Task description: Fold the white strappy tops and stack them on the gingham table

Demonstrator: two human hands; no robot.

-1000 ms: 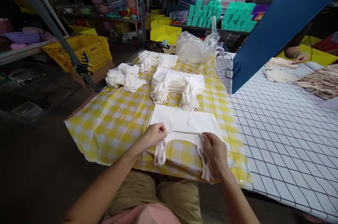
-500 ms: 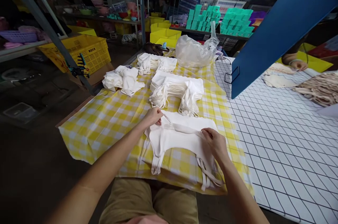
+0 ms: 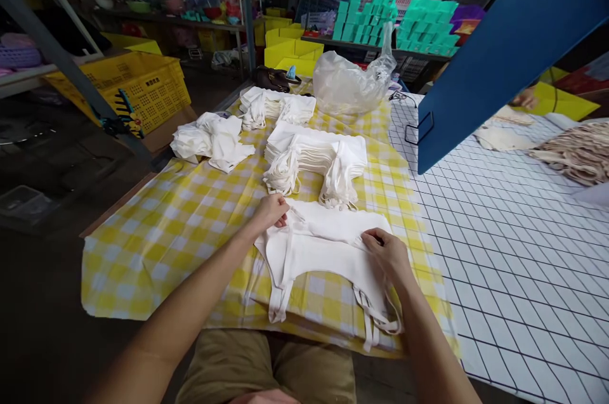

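Top is lying across the near part of the checked cloth, just ahead of the lap, straps trailing toward the body on both sides. Left hand is sitting at its far left corner, fingers closing together, apparently pinching a bit of fabric. Right hand is pinching the cross edge near the right side, thumb against forefinger, palm facing down.

Change: left hand is sitting farther from the body than a second ago, and more of the near panel is showing. Edge between the hands is now lying down, not standing taut as it was half a second ago. Judging by that, the panel is ending up flatter and more spread; left side is still creasing.

Beyond the top, a neat stack of white pieces is sitting just ahead. Rumpled heap is lying to its left, second stack farther back, then a plastic bag. Off right, past the blue panel, a co-worker's hand is showing, too blurred to read. Teal boxes are standing at the back.
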